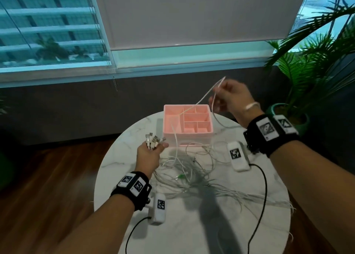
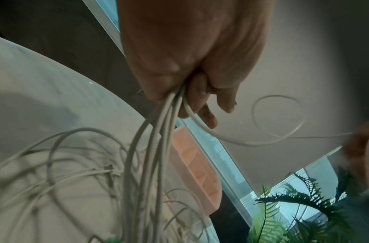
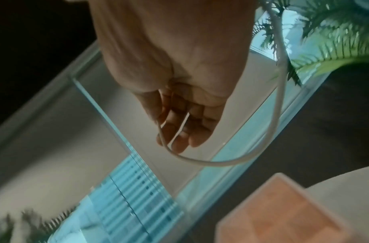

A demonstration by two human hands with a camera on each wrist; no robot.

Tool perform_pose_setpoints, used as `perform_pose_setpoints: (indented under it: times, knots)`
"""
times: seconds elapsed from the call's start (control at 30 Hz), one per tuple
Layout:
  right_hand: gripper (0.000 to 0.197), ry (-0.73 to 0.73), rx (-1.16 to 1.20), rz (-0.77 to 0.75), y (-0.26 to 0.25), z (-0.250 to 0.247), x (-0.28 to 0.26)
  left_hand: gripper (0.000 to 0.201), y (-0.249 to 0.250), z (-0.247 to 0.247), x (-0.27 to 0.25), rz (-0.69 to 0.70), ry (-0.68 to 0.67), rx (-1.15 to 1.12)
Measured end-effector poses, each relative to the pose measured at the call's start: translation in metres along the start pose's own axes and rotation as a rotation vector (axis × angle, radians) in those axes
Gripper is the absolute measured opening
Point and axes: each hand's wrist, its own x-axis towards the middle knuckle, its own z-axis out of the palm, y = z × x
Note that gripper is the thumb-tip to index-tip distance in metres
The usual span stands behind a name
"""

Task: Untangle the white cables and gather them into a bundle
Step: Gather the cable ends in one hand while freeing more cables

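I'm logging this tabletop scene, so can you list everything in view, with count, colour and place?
white cables: many, count unclear, white, tangled on the table; one bunch of plug ends gripped in the left hand, one strand lifted by the right hand.
green connector: one, green, in the tangle.
organiser box: one, pink, with compartments, at the table's far side.
table: one, round, white marble pattern.
potted plant: one, green, right of the table.
roller blind: one, pale, over the window.
wrist cameras: two, white, with black leads, one on each wrist.
wristbands: two, black, with markers.
left hand: grips the plug ends.
right hand: raised, fingers pinching one cable.
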Motion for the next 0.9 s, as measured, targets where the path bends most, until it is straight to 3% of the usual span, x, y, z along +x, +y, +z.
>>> perform_pose_setpoints:
  times: [0.13,0.37,0.47,0.53,0.67,0.73,0.8,0.9]
  knots:
    - [0.016,-0.113,-0.479,0.021,0.063,-0.006,-0.012,0.014,0.019,0.001,0.004,-0.045,0.042,-0.149]
    - [0.014,-0.356,-0.989,0.495,0.156,-0.056,-0.040,0.041,0.039,0.001,-0.004,-0.112,0.017,-0.381]
    - [0.035,-0.437,-1.403,0.683,0.190,-0.095,-0.045,0.040,0.047,0.001,-0.004,-0.149,0.016,-0.494]
    - [0.044,-0.453,-1.640,0.719,0.197,-0.111,-0.050,0.038,0.051,0.002,-0.004,-0.174,0.005,-0.567]
    - [0.028,-0.422,-1.553,0.720,0.166,-0.117,-0.053,0.038,0.061,0.011,-0.006,-0.130,-0.021,-0.551]
    - [0.022,-0.459,-1.296,0.802,0.165,-0.117,-0.057,0.039,0.065,0.013,-0.006,-0.096,-0.020,-0.546]
    - [0.017,-0.402,-0.969,0.850,0.167,-0.119,-0.066,0.039,0.068,0.014,-0.005,-0.078,-0.007,-0.565]
    - [0.024,-0.309,-0.828,0.898,0.168,-0.121,-0.085,0.040,0.071,0.014,-0.006,-0.072,0.019,-0.586]
